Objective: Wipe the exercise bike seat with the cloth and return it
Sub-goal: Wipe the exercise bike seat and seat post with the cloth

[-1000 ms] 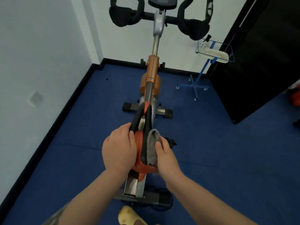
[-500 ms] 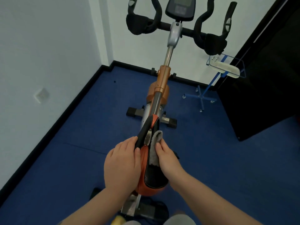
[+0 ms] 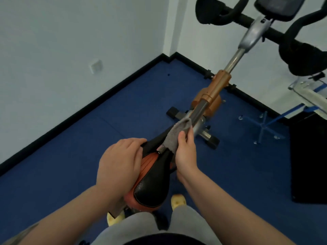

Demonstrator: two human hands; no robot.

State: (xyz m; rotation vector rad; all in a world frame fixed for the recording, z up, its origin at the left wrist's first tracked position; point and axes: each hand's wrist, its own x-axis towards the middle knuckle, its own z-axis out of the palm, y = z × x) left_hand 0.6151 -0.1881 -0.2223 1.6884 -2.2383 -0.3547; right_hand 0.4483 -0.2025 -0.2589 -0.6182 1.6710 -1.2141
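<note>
The exercise bike seat (image 3: 152,183) is black and orange, long and narrow, and points away from me at the bottom middle. My left hand (image 3: 120,165) lies over its left side and grips it. My right hand (image 3: 185,152) presses a grey cloth (image 3: 177,135) onto the nose of the seat, on its right side. The cloth covers the seat's front tip. The bike's orange and silver frame (image 3: 217,87) runs up to the black handlebars (image 3: 230,13) at the top right.
White walls with a black skirting meet in a corner at the left and back. A blue-legged stand with a clear tray (image 3: 307,92) is at the right, beside a black panel (image 3: 307,156). The floor (image 3: 88,156) is blue. My yellow shoes (image 3: 178,200) are under the seat.
My right hand has slid the cloth forward along the seat, from its rear part to its nose. The view has turned to the left and closer. My left hand stays on the seat.
</note>
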